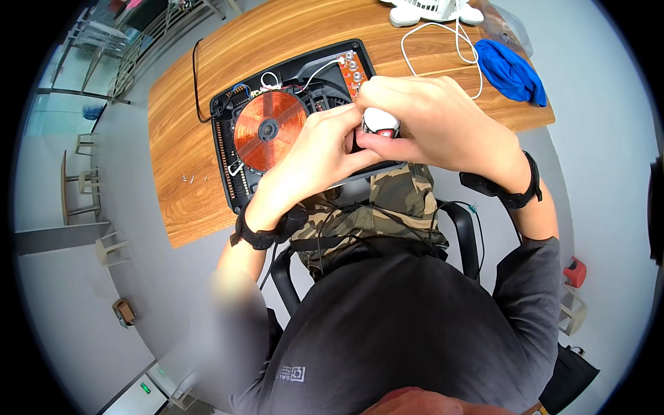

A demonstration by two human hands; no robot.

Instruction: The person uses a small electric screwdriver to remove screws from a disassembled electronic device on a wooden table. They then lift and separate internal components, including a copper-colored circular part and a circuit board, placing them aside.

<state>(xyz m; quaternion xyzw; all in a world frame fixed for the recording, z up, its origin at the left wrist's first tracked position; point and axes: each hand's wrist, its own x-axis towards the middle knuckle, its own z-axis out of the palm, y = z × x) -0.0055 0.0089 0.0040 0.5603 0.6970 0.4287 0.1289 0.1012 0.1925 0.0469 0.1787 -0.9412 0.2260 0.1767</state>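
Observation:
An opened induction cooker (pixel 223 155) lies on the table in front of me, its black shell showing the inside. On its left side sits a round copper coil (pixel 283 114), and an orange circuit board (pixel 349 72) is at the far right corner. My right hand (pixel 436 124) is closed round a hand tool with a rounded white, black and red end (pixel 381 122), held over the cooker's right part. My left hand (pixel 321 146) is closed beside it, its fingertips meeting the right hand's fingers. What those fingertips pinch, and the tool's lower end, are hidden.
Several small screws (pixel 194 179) lie on the wooden table (pixel 183 149) at the left. A black cord (pixel 196 83) runs behind the cooker. At the far right are a blue cloth (pixel 510 72), a white cable (pixel 408 52) and a white device (pixel 432 10).

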